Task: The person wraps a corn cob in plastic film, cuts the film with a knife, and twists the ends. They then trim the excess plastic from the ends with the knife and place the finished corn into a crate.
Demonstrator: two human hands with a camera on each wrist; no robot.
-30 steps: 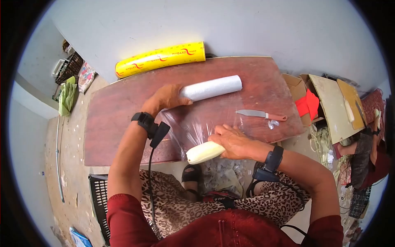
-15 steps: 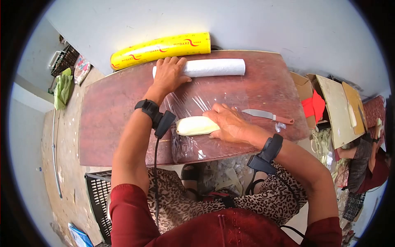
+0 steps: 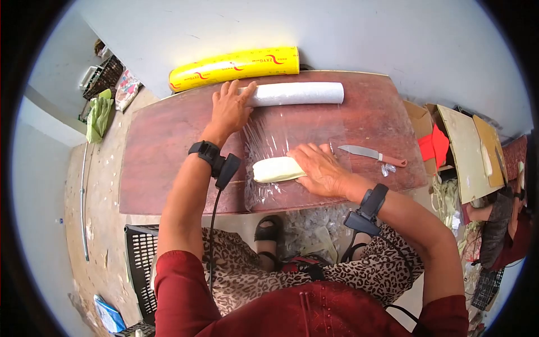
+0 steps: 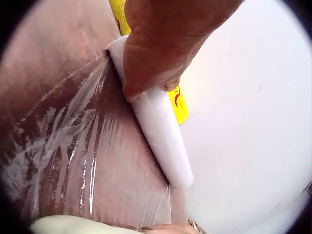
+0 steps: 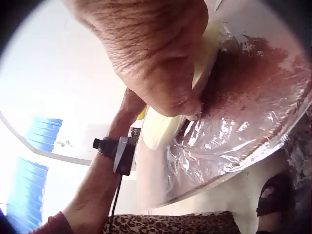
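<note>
A white roll of clear film [image 3: 297,94] lies across the back of the dark red table, and the left hand [image 3: 229,112] rests on its left end with fingers spread. From the roll a sheet of film [image 3: 266,132] stretches over the tabletop towards the front edge. On this film lies a pale, husk-like oblong item [image 3: 276,169]; the right hand [image 3: 321,170] grips its right end from above. The left wrist view shows the left hand [image 4: 161,48] over the roll [image 4: 163,139]. In the right wrist view the right thumb presses beside the pale item [image 5: 158,127].
A yellow printed tube [image 3: 236,67] lies along the table's back edge by the wall. The knife [image 3: 373,155] is right of the right hand, near small plastic scraps [image 3: 387,169]. Black crate [image 3: 140,264] at lower left; cardboard box [image 3: 420,121] and another person [image 3: 505,224] at the right.
The right hand has brought the pale item from the front edge onto the film on the table. The roll lies further back, and the left hand has moved back with it.
</note>
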